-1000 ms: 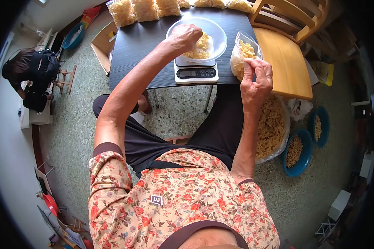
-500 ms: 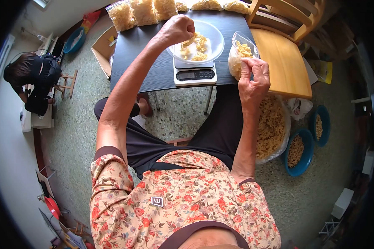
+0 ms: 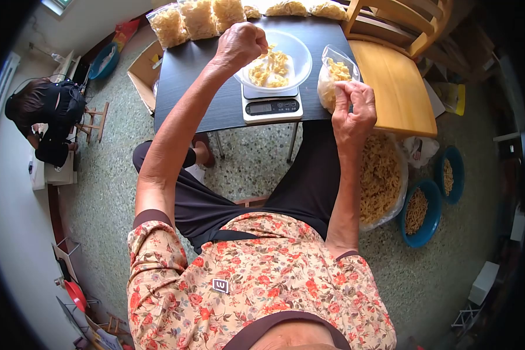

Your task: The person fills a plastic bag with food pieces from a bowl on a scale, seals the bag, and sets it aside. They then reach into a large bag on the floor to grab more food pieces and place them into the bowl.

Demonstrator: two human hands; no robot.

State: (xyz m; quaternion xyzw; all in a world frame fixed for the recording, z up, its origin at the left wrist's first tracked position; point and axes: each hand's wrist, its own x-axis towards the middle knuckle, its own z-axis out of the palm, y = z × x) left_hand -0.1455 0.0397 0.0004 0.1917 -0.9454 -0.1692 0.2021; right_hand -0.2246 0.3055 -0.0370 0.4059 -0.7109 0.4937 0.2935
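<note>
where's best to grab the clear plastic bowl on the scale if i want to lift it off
Probably the rim, at opposite points, coming in from left and right together. The bowl stands upright, round and wider than the scale, so its sides overhang; the loose yellowish pieces inside favour a level lift.

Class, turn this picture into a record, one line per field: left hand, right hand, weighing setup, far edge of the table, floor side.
Left hand: closed, at the bowl's left rim; anything inside hidden
Right hand: pinching an open bag
Weighing setup: clear bowl of yellowish pieces on a scale; reading illegible
Table's far edge: row of filled bags
Floor side: two blue basins
</note>
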